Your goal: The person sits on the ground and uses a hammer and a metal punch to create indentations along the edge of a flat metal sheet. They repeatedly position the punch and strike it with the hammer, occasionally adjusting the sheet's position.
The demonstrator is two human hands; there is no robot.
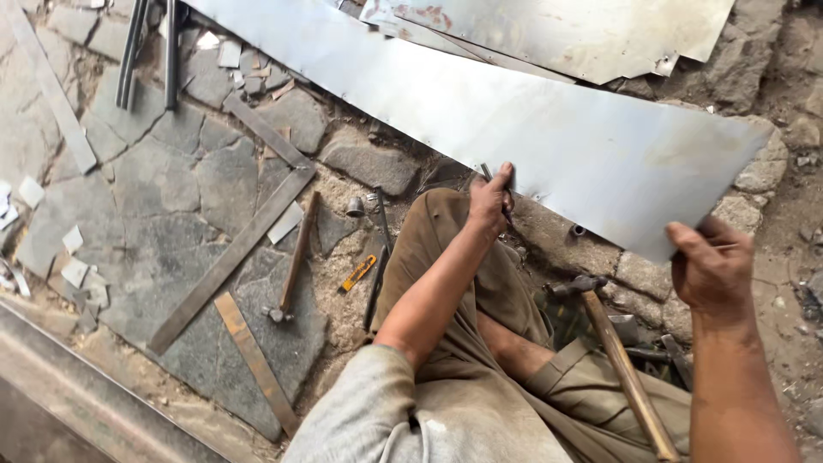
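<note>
- While the long metal sheet (514,129) slants across mid-frame, the left hand (490,201) grips a thin marking tool at its lower edge.
- Right hand (711,270) clamps the sheet's lower-right corner, steadying it.
- Hammer (613,351) lies below, by the knee.

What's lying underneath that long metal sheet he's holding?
Under the long metal sheet, stone paving and sandy dirt show along its near edge, with a small metal ring. Whatever lies beneath the sheet's middle is covered. More sheets lie behind it.
</note>
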